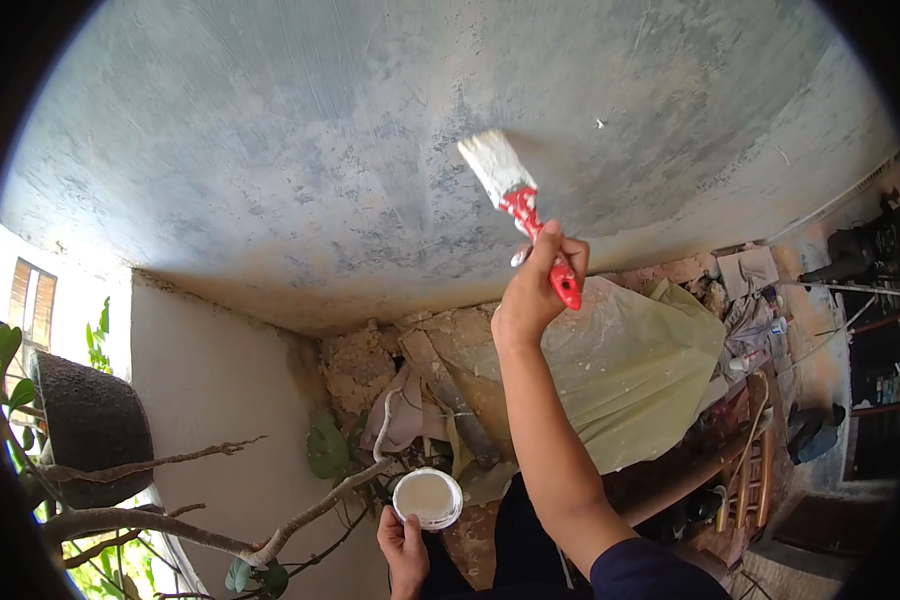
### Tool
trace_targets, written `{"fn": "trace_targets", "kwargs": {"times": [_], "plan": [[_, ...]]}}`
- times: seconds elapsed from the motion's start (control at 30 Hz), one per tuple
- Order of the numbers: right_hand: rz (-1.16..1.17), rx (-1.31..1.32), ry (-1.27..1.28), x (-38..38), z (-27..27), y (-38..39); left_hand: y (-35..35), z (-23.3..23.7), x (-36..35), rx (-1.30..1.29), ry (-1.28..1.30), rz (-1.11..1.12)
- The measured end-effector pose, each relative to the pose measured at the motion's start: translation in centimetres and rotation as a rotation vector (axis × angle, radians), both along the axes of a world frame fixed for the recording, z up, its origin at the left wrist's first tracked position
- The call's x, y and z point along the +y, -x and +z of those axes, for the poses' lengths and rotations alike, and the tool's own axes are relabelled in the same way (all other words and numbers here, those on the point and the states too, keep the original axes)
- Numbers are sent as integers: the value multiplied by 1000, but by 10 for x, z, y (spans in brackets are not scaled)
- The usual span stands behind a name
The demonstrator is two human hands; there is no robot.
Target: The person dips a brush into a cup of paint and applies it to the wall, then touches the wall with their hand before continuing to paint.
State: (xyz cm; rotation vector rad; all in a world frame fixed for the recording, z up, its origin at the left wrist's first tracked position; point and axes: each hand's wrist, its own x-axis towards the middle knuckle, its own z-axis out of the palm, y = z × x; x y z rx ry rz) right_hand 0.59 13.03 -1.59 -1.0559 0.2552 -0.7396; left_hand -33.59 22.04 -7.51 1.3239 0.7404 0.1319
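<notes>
My right hand [542, 275] is closed round the red handle of a paintbrush [515, 195], raised in front of the grey, patchy wall [370, 150]. White paint coats the bristles and is smeared over the ferrule and upper handle. The bristle tip points up and left, overlapping the wall in this view. Low in the middle, my left hand [403, 548] grips a small round white tub [428, 498] by its side, thumb at the rim. Off-white paint fills part of the tub, and its rim is streaked with it.
A bare branch [320, 490] with leaves reaches in from the left, close to the tub. Behind it hangs a dark pot [90, 425]. A pale greenish sheet [640, 370] covers things along the wall's foot. At right stand a wooden chair [745, 480] and dark shelves [880, 390].
</notes>
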Motion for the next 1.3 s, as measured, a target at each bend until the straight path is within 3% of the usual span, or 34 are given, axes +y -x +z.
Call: {"fn": "trace_targets", "kwargs": {"times": [0.2, 0.27, 0.43, 0.57, 0.67, 0.73, 0.87, 0.93, 1.03, 1.13, 1.3], "plan": [[-10, -271, 93, 12, 60, -25, 1, 3, 0, 12, -6, -2], [-104, -241, 292, 15, 38, -37, 4, -2, 0, -2, 1, 6], [-129, -105, 338, 20, -48, -30, 4, -2, -2, -57, -96, -23], [-64, 177, 210, 11, -98, -9, 10, -9, -3, -27, -65, -19], [-27, 315, 81, 3, -100, -5, 10, 0, -4, 12, -21, 4], [14, 284, -2, 0, -72, -15, 9, 3, -4, 53, 7, 12], [145, 97, -131, -3, 36, -25, 10, 1, -3, 54, 48, 18], [158, -48, -123, -7, 75, -25, 14, -13, -2, -26, -71, -15], [131, -206, -88, -9, 108, -17, 4, 4, -5, 19, 15, 13], [67, -176, 39, -4, 82, -28, 5, -1, -5, 7, 14, 0], [51, 114, 119, -12, -43, -25, 4, 4, -4, 4, 30, 0]]}}
